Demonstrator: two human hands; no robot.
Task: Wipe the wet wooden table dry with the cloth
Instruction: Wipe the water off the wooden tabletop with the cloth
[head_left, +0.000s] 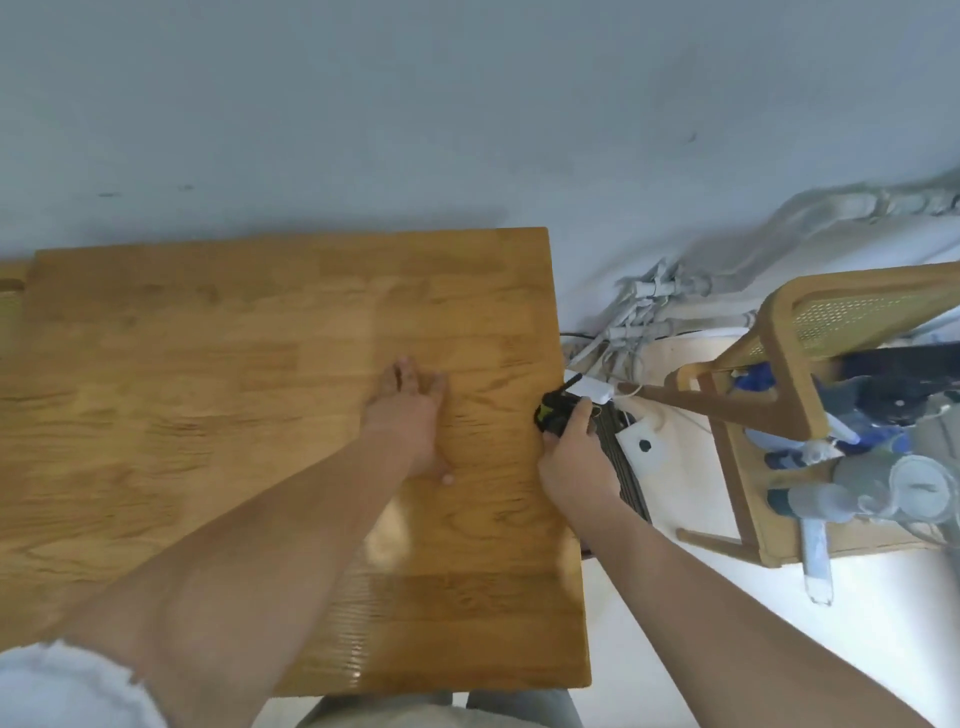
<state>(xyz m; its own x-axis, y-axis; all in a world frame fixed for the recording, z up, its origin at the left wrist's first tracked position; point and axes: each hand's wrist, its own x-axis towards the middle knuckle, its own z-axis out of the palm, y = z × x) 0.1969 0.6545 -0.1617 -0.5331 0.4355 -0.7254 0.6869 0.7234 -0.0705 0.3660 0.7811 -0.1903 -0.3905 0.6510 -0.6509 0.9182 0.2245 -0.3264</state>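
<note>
Wooden table (208, 415): stiff, glossy, likely slick | left hand (410, 415): flat mid-table, fingers straight | right hand (574, 462): gripping small black object (551, 411), right edge | cloth: unseen; presumably soft, bunch it.

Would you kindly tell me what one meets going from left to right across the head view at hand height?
wooden table → left hand flat on it → small black object at the table's right edge, gripped by the right hand → white device on the floor → wooden chair.
</note>
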